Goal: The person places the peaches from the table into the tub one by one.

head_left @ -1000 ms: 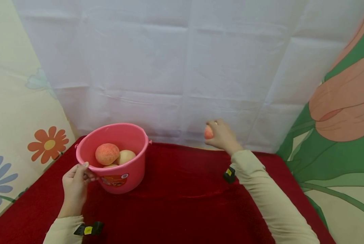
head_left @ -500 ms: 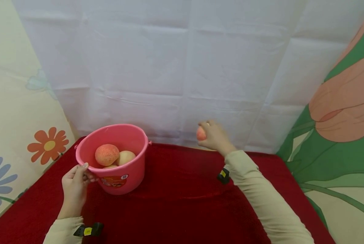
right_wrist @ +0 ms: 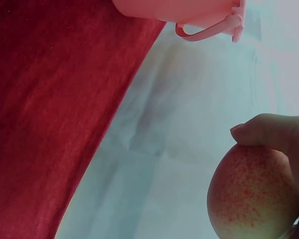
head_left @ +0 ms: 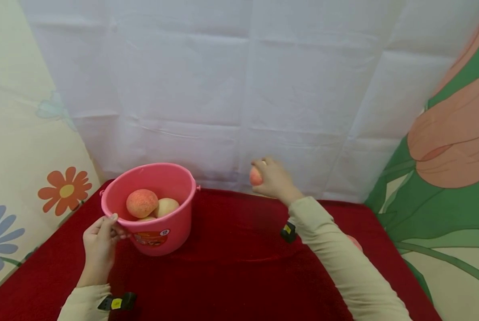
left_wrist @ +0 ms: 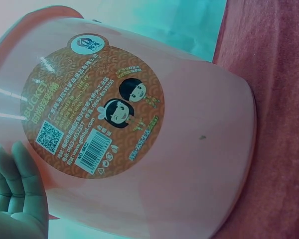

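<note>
A pink bucket [head_left: 179,229] stands upright at the left of the red cloth. My left hand [head_left: 99,243] holds its near rim, thumb on top and fingers below; the bucket's round printed label [left_wrist: 92,107] fills much of the left wrist view. Inside the bucket lie a reddish peach [head_left: 142,203] and a pale yellow round fruit [head_left: 166,207], with another pale one [head_left: 146,219] partly hidden under them. To the right of the bucket, my right hand [head_left: 277,182] grips a red-speckled peach [right_wrist: 251,194] in the air, near the cloth's back edge.
A reddish round thing [head_left: 355,242] shows from behind my right forearm, mostly hidden. Red cloth [head_left: 231,281] covers the table. White sheeting [head_left: 207,89] hangs behind it, with flower-printed sheets on both sides. The bucket's handle [right_wrist: 209,33] hangs at its far side.
My right hand has moved left with the peach, closer to the bucket. The reddish round thing behind my right forearm has come into sight. Left hand and bucket stay put.
</note>
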{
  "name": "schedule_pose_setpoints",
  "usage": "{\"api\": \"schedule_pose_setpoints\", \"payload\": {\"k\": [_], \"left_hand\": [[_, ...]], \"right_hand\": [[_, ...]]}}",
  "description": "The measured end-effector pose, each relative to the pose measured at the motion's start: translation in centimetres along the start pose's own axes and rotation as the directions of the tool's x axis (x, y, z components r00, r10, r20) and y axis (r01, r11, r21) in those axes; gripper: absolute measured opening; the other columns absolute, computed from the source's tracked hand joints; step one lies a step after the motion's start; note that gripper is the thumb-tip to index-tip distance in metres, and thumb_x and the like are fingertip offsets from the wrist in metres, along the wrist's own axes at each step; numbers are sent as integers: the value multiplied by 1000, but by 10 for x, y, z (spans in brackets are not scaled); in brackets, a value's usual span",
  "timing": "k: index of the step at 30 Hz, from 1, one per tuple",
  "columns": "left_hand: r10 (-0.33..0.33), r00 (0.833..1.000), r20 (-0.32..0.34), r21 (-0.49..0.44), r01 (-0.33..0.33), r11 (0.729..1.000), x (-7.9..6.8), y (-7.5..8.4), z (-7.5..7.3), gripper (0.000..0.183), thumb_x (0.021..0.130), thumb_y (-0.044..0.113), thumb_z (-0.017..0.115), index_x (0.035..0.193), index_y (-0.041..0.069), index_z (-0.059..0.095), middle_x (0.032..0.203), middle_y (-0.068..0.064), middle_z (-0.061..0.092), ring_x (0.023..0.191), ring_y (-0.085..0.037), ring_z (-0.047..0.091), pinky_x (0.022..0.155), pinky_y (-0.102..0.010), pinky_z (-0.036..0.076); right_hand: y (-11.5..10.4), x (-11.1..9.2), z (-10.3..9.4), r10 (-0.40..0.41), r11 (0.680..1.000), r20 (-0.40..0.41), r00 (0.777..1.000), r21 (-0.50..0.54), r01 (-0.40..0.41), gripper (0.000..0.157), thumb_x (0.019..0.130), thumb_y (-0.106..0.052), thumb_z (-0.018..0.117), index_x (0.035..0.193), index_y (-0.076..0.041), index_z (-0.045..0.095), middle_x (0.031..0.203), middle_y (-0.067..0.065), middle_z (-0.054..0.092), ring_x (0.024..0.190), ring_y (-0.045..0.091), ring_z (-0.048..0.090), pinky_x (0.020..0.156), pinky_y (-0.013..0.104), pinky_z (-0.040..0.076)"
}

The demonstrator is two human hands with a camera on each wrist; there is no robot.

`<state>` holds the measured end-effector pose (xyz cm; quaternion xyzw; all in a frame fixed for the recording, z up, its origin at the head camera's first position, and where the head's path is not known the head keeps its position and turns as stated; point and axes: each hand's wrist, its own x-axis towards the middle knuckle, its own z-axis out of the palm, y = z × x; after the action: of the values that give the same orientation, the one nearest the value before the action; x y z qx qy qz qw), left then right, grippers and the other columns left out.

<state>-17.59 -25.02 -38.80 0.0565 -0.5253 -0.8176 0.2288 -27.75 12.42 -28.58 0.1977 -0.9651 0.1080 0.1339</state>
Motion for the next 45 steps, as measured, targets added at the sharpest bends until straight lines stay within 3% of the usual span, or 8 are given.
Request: {"api": "schedule_pose_setpoints", "payload": {"k": [11, 25, 45], "left_hand": [[-8, 1000, 1, 3, 8, 1000, -1, 1, 1, 34, 92, 11, 51, 58, 9, 55, 51, -1, 54, 44, -10, 52, 46, -20, 49], [-19, 1000, -11, 12, 19, 1000, 0, 2, 2, 34, 92, 13, 52, 59, 9, 55, 52, -1, 54, 44, -10, 52, 46, -20, 49], [-7, 1000, -8, 4, 7, 1000, 0, 1, 1, 33, 92, 12, 53, 59, 8, 55, 51, -1, 53, 43, -10, 52, 46, -20, 50]], "right_hand": [[-14, 5, -2, -65, 997, -4, 998, -30, 65, 70, 63, -25, 75, 127, -11, 49, 121, 18, 47, 108, 36, 46, 82, 49, 45], [-38, 15, -6, -119, 989, 3, 993, -83, 119, 71, 63, -29, 75, 127, -13, 49, 120, 17, 48, 105, 36, 49, 80, 47, 46], [-79, 29, -12, -197, 977, 7, 980, -75, 197, 69, 66, -33, 76, 128, -15, 49, 118, 12, 49, 102, 30, 50, 77, 42, 48]]}}
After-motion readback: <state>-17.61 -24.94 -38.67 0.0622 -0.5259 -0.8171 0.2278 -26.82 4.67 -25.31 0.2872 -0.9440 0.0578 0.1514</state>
